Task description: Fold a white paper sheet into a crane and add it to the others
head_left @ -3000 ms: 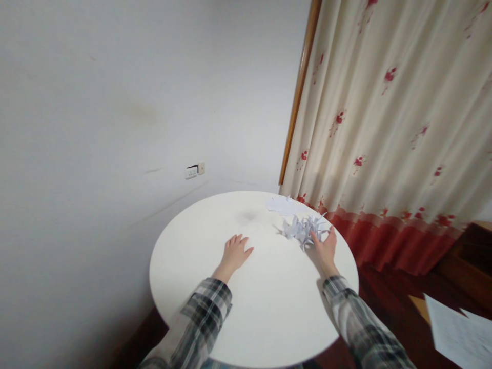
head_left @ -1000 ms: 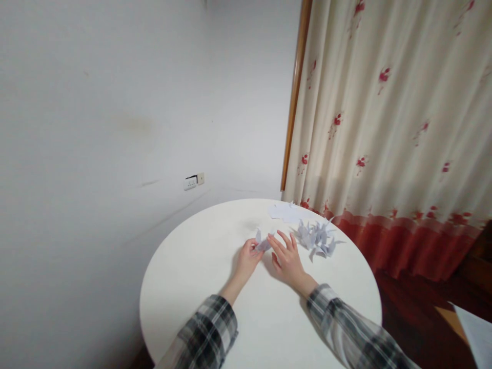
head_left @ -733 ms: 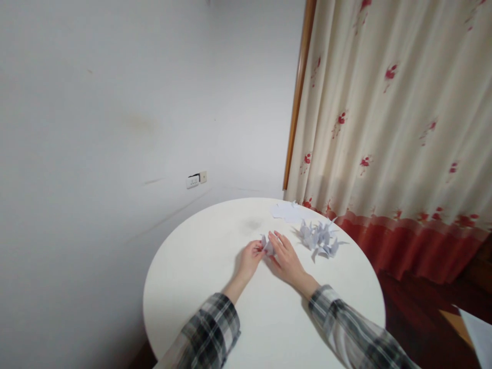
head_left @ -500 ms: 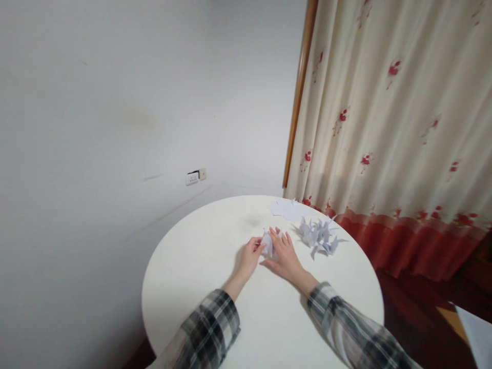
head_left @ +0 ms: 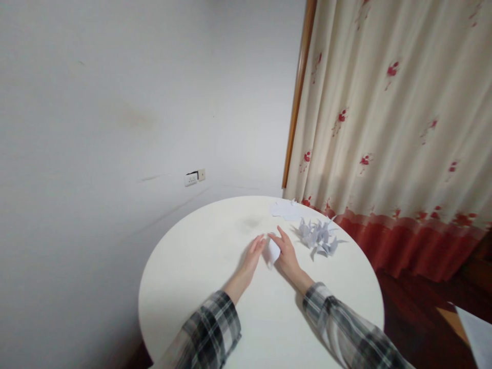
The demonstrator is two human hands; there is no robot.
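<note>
A small piece of folded white paper point(head_left: 273, 251) is between my two hands, just above the round white table. My right hand point(head_left: 288, 257) grips its upper right side, with the thumb hidden behind it and one finger raised. On the paper's left, my left hand point(head_left: 251, 260) has its fingers stretched out, close to the top edge of the paper. Whether its fingertips touch the paper, I cannot tell. To the right of my right hand lies a cluster of several folded paper cranes point(head_left: 317, 236).
White paper sheets point(head_left: 285, 209) lie at the far edge of the round table point(head_left: 184, 266), with a small folded piece on them. A patterned curtain point(head_left: 392, 133) hangs behind on the right. A wall socket point(head_left: 191, 179) is beyond the table on the left.
The paper has turned and shifted slightly right and down. My left fingers have come off their pinch and straightened, while my right hand has gone from lying over the paper to gripping its side.
</note>
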